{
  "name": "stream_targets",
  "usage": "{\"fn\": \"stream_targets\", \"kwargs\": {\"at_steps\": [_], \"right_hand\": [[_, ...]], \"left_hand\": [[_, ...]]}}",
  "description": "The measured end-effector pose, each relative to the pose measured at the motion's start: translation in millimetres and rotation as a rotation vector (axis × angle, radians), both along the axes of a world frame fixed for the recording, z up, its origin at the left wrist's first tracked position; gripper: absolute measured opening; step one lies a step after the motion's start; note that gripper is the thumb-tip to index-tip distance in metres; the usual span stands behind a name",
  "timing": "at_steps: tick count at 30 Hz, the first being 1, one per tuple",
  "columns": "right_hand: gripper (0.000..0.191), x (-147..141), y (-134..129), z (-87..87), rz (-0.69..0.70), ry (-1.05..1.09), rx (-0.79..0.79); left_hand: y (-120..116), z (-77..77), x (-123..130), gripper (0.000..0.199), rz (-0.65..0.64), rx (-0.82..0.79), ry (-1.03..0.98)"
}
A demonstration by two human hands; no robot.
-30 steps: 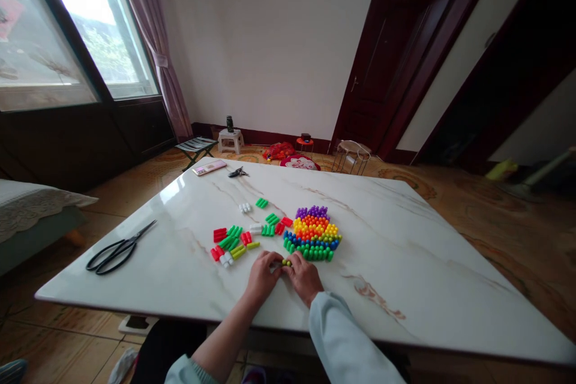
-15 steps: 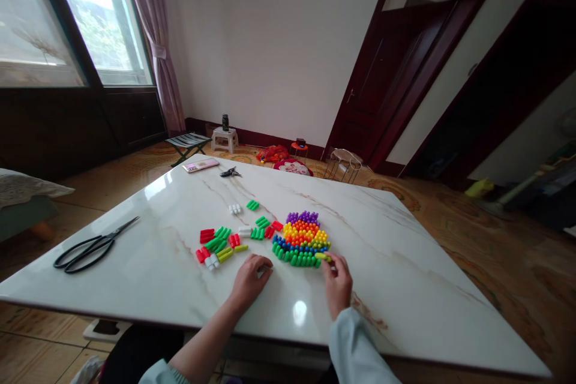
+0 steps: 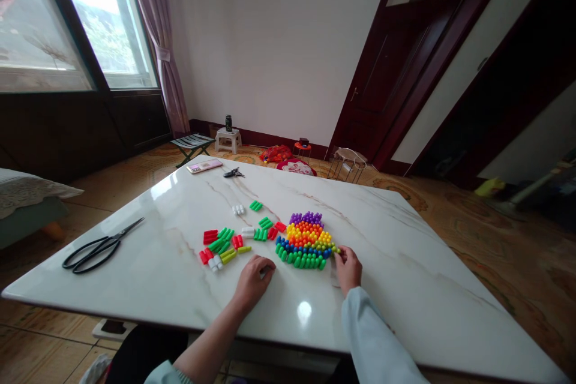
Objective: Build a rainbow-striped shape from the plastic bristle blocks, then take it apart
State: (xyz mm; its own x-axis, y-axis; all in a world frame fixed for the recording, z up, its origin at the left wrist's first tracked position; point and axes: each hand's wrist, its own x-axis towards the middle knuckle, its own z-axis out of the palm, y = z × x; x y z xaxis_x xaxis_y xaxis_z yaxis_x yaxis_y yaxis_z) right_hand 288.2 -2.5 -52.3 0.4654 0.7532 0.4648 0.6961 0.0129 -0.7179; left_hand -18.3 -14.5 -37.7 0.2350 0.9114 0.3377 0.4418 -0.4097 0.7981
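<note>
Multicoloured capsule-shaped plastic pieces stand in a cluster (image 3: 306, 234), with rows of purple, orange, yellow, blue and green. At its right edge my right hand (image 3: 349, 268) is closed in a pinch on a yellow-green plastic piece (image 3: 335, 249), which touches or lies very near the row there. My left hand (image 3: 254, 279) rests on the table in front of the cluster, fingers loosely curled, thumb apart, no object visible in it. Loose red pieces (image 3: 210, 236), green pieces (image 3: 219, 245), white pieces (image 3: 216, 263) and yellow-green pieces (image 3: 228, 255) lie to its left.
Black-handled scissors (image 3: 101, 247) lie on the left of the white marble-patterned table (image 3: 405, 288). A phone (image 3: 204, 165) and a small dark tool (image 3: 233, 173) are near the far edge. Beyond stand a white stool (image 3: 228, 141) and a folding stool (image 3: 192, 144).
My right hand has moved slightly right and away from me, bringing the yellow-green piece from above the green row to the cluster's right edge. The left hand stays put; the view shifts slightly.
</note>
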Motion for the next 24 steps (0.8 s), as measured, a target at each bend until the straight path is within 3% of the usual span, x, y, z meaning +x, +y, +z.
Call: {"fn": "stream_targets", "kwargs": {"at_steps": [5, 9, 11, 14, 16, 21, 24], "right_hand": [[0.039, -7.7, -7.8, 4.3, -0.025, 0.041, 0.046], [0.036, -41.9, -30.0, 15.0, -0.109, 0.01, 0.1], [0.031, -68.8, -39.6, 22.5, 0.069, -0.009, 0.06], [0.027, -109.2, -45.0, 32.0, 0.462, -0.173, -0.064], [0.029, -129.5, -43.3, 33.6, 0.598, -0.303, -0.125], [0.024, -148.2, -37.5, 21.2, 0.584, -0.493, -0.169], [0.022, -148.5, -38.6, 15.9, 0.552, -0.542, -0.15]], "left_hand": [[0.5, 0.6, 0.5, 0.016, 0.004, -0.008, -0.022], [-1.1, 3.4, 1.1, 0.017, 0.014, -0.006, -0.041], [-2.5, 5.4, 1.4, 0.017, 0.02, -0.006, -0.046], [-4.2, 7.1, 1.6, 0.019, 0.037, -0.007, -0.052], [-4.8, 6.6, 1.4, 0.021, 0.051, -0.003, -0.053], [-6.3, 6.2, 0.2, 0.026, 0.092, 0.025, -0.074], [-10.8, 12.2, -1.8, 0.027, 0.187, 0.118, -0.035]]}}
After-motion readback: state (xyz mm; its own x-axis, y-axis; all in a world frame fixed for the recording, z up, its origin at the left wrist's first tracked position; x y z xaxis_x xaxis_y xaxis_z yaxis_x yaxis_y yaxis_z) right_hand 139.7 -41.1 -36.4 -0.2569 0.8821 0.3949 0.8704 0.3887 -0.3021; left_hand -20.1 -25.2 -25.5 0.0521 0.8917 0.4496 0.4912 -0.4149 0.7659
